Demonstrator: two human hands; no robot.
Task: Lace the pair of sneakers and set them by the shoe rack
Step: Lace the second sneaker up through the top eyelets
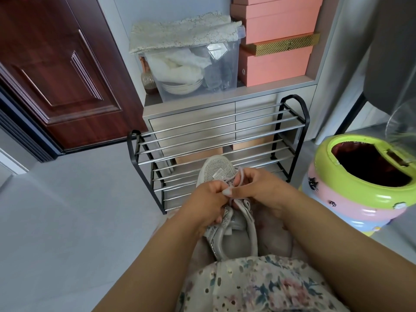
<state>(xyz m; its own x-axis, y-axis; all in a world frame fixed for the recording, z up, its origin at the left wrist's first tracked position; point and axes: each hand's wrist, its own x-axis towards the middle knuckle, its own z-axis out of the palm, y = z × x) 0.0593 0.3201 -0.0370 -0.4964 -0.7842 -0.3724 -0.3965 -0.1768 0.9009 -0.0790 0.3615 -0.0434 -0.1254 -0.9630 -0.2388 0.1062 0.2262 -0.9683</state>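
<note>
far left: dark red door (56, 70), grey floor (67, 221) below it. w/ the left hand (208, 202), fingers are curled in and pinching the pale lace (239, 176) right over the sneaker (227, 212), thumb side pressed to the shoe's upper. sneaker sits in the lap, toe pointing away toward the shoe rack (216, 143), which stands just beyond it on the floor, shelves bare as far as i can see. only one sneaker visible; can't tell where the 2nd is. right hand (258, 190) next: also closed around the lace, finger + thumb nipping a small loop that stands up between the two hands near the top eyelets. hands are touching each other at the knuckles. looks like the tying stage, prob the bow, so lacing on this shoe seems nearly done.

to do it well imo: keep tension even on both ends so the knot seats flat on the tongue, don't let the loop slip while the other end wraps round, pull loops out sideways not upward, check ends come out roughly equal. risk: lace is thin + slick-looking, may loosen if released early.

behind the rack: clear storage bin (198, 70), pink boxes (276, 41). far right: green/pink trash bin (360, 183) near the rack
</note>
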